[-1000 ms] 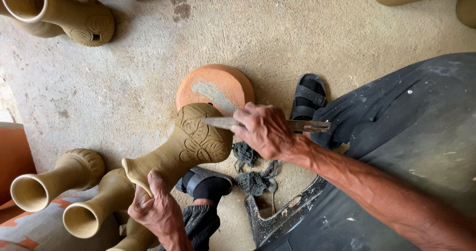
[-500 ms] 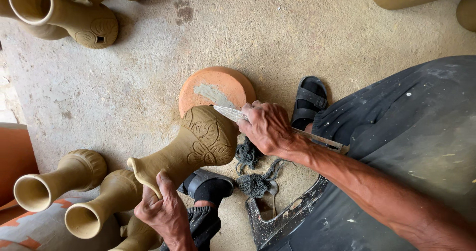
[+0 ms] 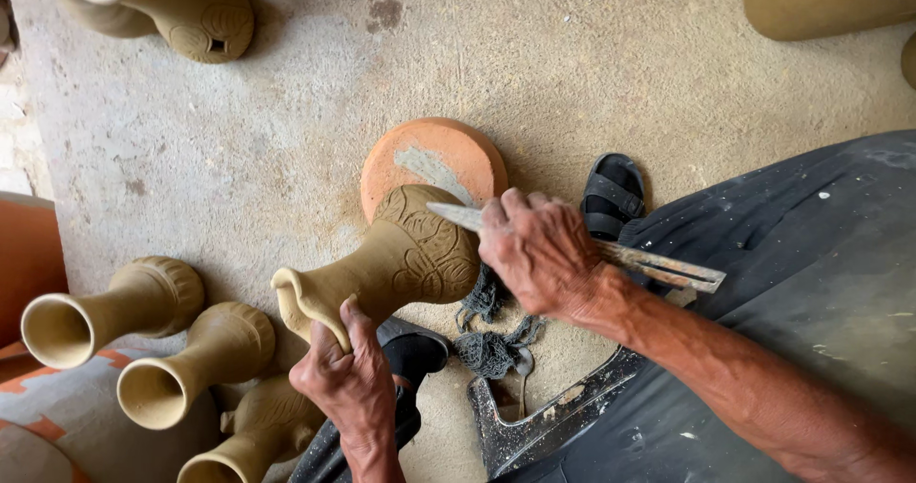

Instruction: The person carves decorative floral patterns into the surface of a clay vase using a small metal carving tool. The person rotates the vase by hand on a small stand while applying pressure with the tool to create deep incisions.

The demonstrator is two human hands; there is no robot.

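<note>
Head view: the left hand (image 3: 351,380) grips the neck of a tilted unfired clay vase (image 3: 396,263) whose belly rests against an orange disc (image 3: 434,158) at centre. The right hand (image 3: 539,252), fingers closed around a flat metal blade (image 3: 658,265), presses its tip on the patterned belly. Carving seems underway; next needs a steady, shallow stroke.

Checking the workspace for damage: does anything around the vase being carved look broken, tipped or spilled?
Nothing looks broken or spilled. The left hand grips the neck of the clay vase, tilted with its base on the orange disc, while the right hand holds a flat blade to its carved belly. The other vases lie on their sides, intact.
</note>
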